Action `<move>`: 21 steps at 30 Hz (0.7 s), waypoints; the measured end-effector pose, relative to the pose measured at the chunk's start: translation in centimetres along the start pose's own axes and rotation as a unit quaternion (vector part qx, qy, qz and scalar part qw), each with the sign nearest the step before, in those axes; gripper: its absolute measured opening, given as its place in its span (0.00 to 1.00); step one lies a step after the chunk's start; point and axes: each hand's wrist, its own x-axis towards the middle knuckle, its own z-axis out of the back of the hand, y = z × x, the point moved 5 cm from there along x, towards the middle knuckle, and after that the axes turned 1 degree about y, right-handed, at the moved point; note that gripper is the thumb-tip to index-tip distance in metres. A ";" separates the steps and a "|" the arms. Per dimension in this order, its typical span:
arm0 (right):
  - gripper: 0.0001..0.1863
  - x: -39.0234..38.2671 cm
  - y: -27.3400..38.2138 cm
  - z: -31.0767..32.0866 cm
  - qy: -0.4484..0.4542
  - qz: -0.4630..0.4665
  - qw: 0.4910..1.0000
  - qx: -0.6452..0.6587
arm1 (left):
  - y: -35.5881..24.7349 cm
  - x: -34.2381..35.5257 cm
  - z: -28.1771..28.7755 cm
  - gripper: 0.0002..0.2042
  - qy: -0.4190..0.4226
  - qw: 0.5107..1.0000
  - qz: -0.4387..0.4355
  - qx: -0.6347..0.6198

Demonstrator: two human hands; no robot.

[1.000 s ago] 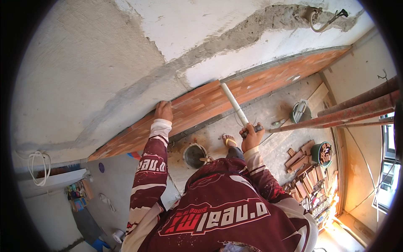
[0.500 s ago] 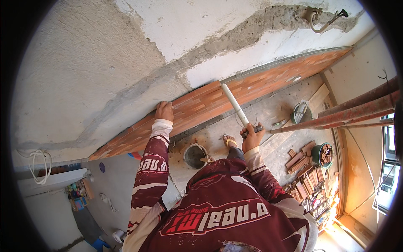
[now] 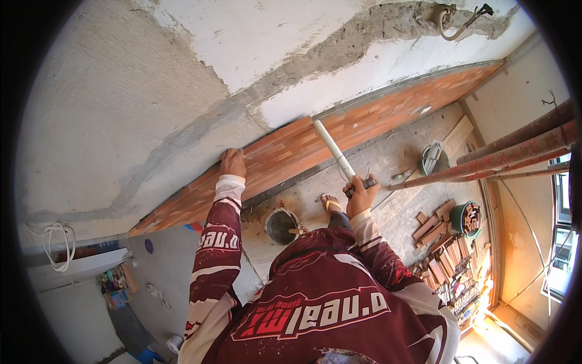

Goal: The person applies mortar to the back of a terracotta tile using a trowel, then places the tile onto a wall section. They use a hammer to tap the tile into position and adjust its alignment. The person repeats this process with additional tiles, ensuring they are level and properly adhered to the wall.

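Note:
Thin orange-brown brick tiles (image 3: 285, 145) face the lower part of the wall in rows. My left hand (image 3: 233, 164) is closed at the upper edge of this facing, its fingers bent and pressed on the top row of tile. Lower and to the right, my right hand (image 3: 362, 194) grips the dark crosswise end of what looks like a hammer. Its long white handle (image 3: 333, 150) points up and away from my fist. The tip of that handle reaches the top row, beside a step in the tile edge.
A bucket (image 3: 282, 225) of grey mix stands by my sandalled foot (image 3: 331, 203). To the right are another bucket (image 3: 434, 159), reddish scaffold poles (image 3: 515, 159), a pile of loose tiles (image 3: 445, 261) and a green tub of pieces (image 3: 465, 219). Cable coils (image 3: 59, 247) hang at left.
The view has shifted slightly. Both hands keep nearly the same places against the tiles, and the white handle still meets the top row.

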 end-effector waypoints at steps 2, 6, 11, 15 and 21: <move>0.27 -0.5 0.7 -0.4 -0.001 -0.013 1.000 -0.002 | -0.1 0.0 0.2 0.09 -0.003 1.000 -0.003 0.000; 0.28 -0.9 1.0 -0.8 -0.005 -0.024 1.000 -0.004 | -0.1 -0.1 0.2 0.08 -0.012 1.000 -0.011 -0.002; 0.29 -0.5 0.5 -0.4 0.006 -0.013 1.000 -0.013 | -0.3 -0.1 0.4 0.08 -0.028 0.999 -0.017 0.001; 0.29 -0.2 0.2 -0.2 0.005 -0.004 1.000 -0.008 | -0.6 -0.1 0.7 0.07 -0.040 0.999 -0.019 -0.010; 0.29 -0.4 0.4 -0.4 -0.001 -0.005 1.000 -0.005 | -0.3 -0.3 0.3 0.08 -0.022 1.000 -0.015 0.005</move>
